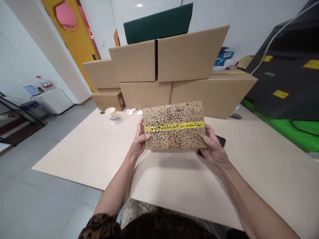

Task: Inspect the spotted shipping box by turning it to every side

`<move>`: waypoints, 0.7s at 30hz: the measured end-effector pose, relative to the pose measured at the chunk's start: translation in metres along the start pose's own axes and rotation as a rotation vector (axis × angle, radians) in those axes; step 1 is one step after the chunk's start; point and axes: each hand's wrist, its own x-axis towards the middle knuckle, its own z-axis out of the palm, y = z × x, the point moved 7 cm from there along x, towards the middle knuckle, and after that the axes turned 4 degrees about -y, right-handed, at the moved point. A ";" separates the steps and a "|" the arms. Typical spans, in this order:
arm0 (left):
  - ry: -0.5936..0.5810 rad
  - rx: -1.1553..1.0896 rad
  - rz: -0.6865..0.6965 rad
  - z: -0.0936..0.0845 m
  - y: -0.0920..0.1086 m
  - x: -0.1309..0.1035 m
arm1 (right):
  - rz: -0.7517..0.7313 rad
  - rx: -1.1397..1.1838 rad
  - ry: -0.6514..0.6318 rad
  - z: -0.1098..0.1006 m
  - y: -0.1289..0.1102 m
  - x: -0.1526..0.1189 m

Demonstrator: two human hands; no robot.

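Over the near half of the desk (94,142), at the centre of our clock dial, we have the speckled box (174,141), and it's up off the surface, with a soft shadow (178,162) lying at six o'clock! Two hands are on it: the left hand (137,142) at about eight o'clock, the right hand (213,147) at about four. Both sets of fingers are gripping the box by its ends, thumbs on the face turned to the person, most of the others hidden from me. Straight across from nine to three runs bright yellow tape (174,126), dark flecks scattered over the cardboard above and below it. Just beyond the right hand, between three and four, a flat black object (221,140) peeks out on the desk; what it is, I can't make out. Out near ten, crumpled white tissue (130,111); farther left, towards half past nine, a paper cup (111,114), standing upright. Twelve o'clock is all stacked cardboard boxes (189,56), a dark green box (159,25) tilted on top. Round at two, something bulky and black, a machine-like shape (296,106), wears yellow labels. And away at half past ten, a yellow door (77,46) with its many-sided window!
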 end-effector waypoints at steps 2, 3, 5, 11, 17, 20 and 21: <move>-0.037 0.030 0.023 0.001 0.005 -0.001 | 0.023 -0.015 -0.020 0.001 0.003 -0.001; -0.049 0.044 0.023 0.002 0.006 -0.001 | 0.034 -0.010 -0.030 0.001 0.004 -0.002; -0.057 0.054 -0.004 0.000 0.004 -0.001 | 0.038 0.017 -0.045 0.003 0.004 -0.002; 0.014 0.059 -0.080 -0.011 -0.006 -0.001 | -0.025 0.013 -0.130 0.016 -0.011 -0.004; 0.122 0.024 0.029 -0.016 0.011 -0.001 | -0.029 0.024 -0.134 0.020 -0.008 -0.003; 0.203 -0.024 0.024 -0.023 0.015 0.002 | 0.004 -0.016 0.093 -0.003 0.005 0.004; 0.233 -0.037 0.027 -0.026 0.017 0.004 | 0.034 -0.088 0.173 -0.012 0.010 0.006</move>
